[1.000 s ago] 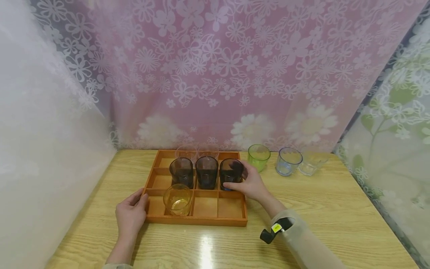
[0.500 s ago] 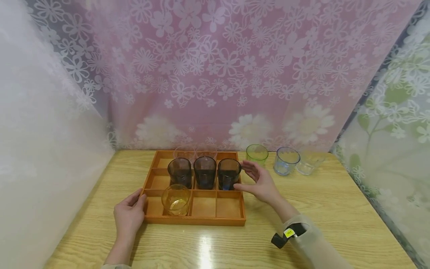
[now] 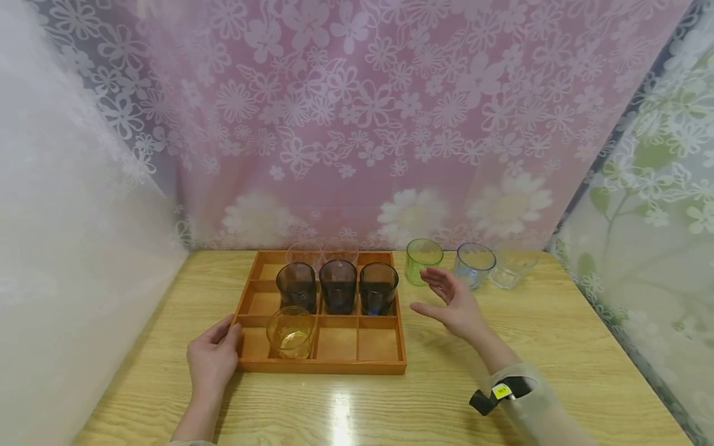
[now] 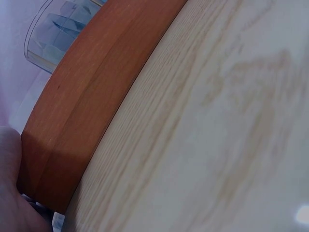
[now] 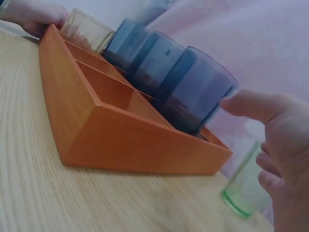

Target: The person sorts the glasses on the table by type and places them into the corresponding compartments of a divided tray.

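My left hand [image 3: 212, 356] holds the left edge of a compartmented wooden tray [image 3: 323, 367], fingers and thumb at its front left corner. In the tray's middle row stand three dark glasses: a left one [image 3: 297, 288], a middle one [image 3: 338, 288] and a right one [image 3: 379, 289]. A yellow glass [image 3: 290, 333] sits in the front row, and two pale clear glasses show faintly in the back row. My right hand [image 3: 457, 310] is in the air right of the tray, fingers apart and holding nothing. Nearest to it is a green glass [image 3: 423, 263].
On the table [image 3: 558, 359], right of the green glass, stand a blue-rimmed glass [image 3: 474, 266] and a clear glass [image 3: 509, 272]. A pink floral curtain [image 3: 357, 124] hangs behind the table, with pale sheets on both sides.
My right hand has let go of the right dark glass and moved right, away from the tray. My left hand has stayed on the tray's edge.
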The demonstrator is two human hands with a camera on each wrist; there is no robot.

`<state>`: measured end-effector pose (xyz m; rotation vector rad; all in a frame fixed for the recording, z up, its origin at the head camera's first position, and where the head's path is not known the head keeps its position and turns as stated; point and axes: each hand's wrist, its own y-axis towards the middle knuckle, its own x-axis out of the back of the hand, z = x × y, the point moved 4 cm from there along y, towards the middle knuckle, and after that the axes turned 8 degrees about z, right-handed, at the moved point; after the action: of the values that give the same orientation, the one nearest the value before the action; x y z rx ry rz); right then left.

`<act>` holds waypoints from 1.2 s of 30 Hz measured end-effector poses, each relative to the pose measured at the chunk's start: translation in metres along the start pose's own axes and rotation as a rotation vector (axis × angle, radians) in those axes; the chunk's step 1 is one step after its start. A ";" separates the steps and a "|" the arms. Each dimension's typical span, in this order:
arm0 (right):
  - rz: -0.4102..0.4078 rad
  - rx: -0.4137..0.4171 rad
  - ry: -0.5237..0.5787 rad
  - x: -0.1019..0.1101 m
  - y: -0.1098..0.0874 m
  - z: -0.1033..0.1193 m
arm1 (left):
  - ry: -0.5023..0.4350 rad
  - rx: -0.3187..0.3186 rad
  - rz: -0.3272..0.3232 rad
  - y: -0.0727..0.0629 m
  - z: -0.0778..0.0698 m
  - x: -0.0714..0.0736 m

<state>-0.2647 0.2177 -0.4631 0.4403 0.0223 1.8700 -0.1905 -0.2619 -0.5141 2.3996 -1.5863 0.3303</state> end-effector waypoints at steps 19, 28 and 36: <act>-0.152 -0.249 -0.125 0.012 0.021 -0.043 | -0.030 0.023 -0.003 -0.001 0.001 0.004; -0.300 -0.239 -0.146 0.004 0.046 -0.054 | -0.028 0.014 0.005 0.001 0.000 0.001; -0.355 -0.294 -0.190 0.007 0.061 -0.060 | -0.027 -0.001 0.009 0.003 0.000 0.000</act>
<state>-0.3409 0.2150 -0.5029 0.3799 -0.2814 1.4481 -0.1928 -0.2632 -0.5141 2.4069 -1.6083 0.2992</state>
